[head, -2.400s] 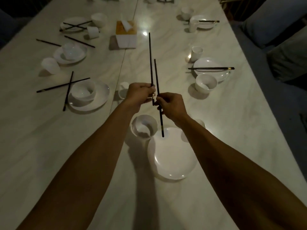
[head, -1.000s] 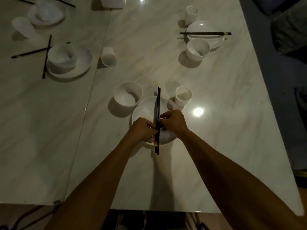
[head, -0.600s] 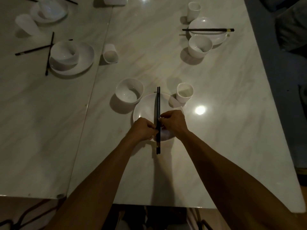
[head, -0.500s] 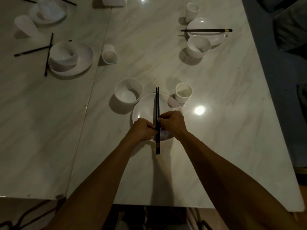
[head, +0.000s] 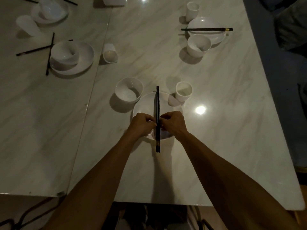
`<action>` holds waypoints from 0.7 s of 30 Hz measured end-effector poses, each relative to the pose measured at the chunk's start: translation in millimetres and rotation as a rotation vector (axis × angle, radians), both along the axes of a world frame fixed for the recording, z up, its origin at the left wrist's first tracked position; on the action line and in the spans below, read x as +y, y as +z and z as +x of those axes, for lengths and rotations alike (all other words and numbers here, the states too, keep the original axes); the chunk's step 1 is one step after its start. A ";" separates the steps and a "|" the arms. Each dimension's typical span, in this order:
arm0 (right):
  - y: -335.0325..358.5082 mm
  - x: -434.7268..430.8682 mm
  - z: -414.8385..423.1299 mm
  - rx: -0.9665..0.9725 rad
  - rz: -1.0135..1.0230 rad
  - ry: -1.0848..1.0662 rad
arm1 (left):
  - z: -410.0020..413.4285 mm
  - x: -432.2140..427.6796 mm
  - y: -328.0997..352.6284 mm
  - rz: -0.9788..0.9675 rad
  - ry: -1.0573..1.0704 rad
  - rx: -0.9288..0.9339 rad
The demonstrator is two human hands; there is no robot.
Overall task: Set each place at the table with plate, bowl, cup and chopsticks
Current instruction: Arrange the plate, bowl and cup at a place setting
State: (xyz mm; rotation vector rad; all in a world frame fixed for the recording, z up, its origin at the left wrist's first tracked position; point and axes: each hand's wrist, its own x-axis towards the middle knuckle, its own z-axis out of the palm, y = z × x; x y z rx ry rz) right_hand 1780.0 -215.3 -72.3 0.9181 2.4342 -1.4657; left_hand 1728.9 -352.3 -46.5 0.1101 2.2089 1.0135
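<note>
A pair of black chopsticks (head: pixel 157 103) lies side by side across a white plate (head: pixel 144 107) at the near place, pointing straight away from me, with the near ends past the plate's rim. My left hand (head: pixel 142 124) pinches the pair from the left and my right hand (head: pixel 173 122) from the right, over the plate's near half. A white bowl (head: pixel 128 92) stands at the plate's far left and a white cup (head: pixel 183 91) at its far right.
At the far right, a plate (head: pixel 206 33) bears chopsticks (head: pixel 206 29), with a bowl (head: pixel 198 45) and a cup (head: pixel 192 9) beside it. At the far left a bowl sits on a plate (head: pixel 83 58) next to crossed chopsticks (head: pixel 49 52), and a cup (head: pixel 110 53) stands near the table seam.
Earlier both hands held the chopsticks raised and apart over the table. They brought them together and down onto the plate; in the last half second nothing has visibly moved.
</note>
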 end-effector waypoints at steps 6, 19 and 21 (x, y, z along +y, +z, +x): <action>-0.7 -3.3 0.8 0.009 -0.003 0.003 | 2.4 0.1 -5.8 0.025 0.011 0.007; 61.2 5.3 1.3 0.045 0.174 0.070 | -5.0 -23.7 47.2 -0.014 0.062 0.124; 77.1 0.5 0.2 0.065 0.256 0.155 | -3.0 -33.4 61.9 -0.048 0.077 0.228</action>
